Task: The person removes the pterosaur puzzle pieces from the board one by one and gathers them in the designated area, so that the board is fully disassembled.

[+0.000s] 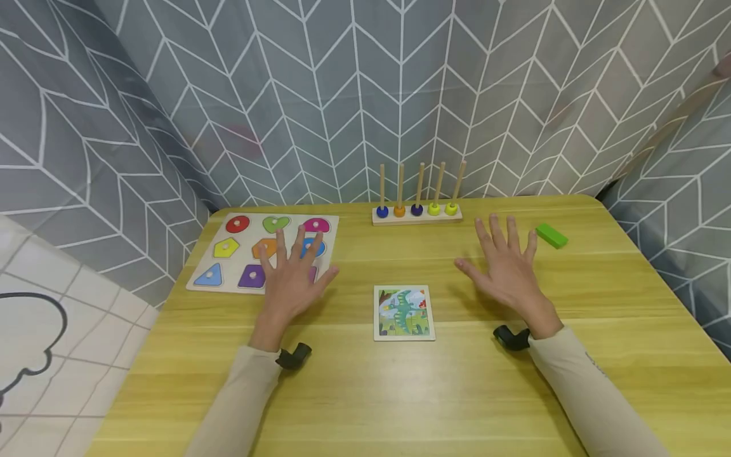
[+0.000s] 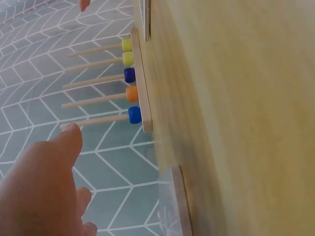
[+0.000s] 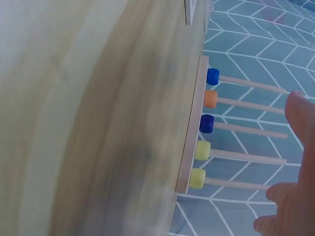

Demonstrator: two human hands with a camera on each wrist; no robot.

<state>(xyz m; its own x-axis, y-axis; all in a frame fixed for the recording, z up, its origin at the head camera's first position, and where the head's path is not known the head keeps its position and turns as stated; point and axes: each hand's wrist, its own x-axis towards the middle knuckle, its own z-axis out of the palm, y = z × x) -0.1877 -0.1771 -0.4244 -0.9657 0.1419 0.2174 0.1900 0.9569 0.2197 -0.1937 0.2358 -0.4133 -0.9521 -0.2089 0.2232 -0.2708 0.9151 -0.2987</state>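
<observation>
My left hand (image 1: 291, 282), fingers spread, overlaps the lower right of a white shape puzzle board (image 1: 207, 259) in the head view and holds nothing. Several colored knobbed pieces sit in the board, among them a red circle (image 1: 237, 224) and a purple square (image 1: 251, 277); some are partly hidden behind the fingers. My right hand (image 1: 508, 273) is likewise spread and holds nothing, with a green block (image 1: 551, 235) just beyond its little finger. Between the hands lies a small framed dinosaur jigsaw (image 1: 404, 313), its picture filled in.
At the table's back edge stands a wooden peg rack (image 1: 417, 217) with upright pegs, each bearing one bead: blue, orange, dark blue and yellow ones. A patterned grey curtain (image 1: 400, 95) hangs behind the wooden table (image 1: 365, 393). Black wrist cameras sit at both cuffs.
</observation>
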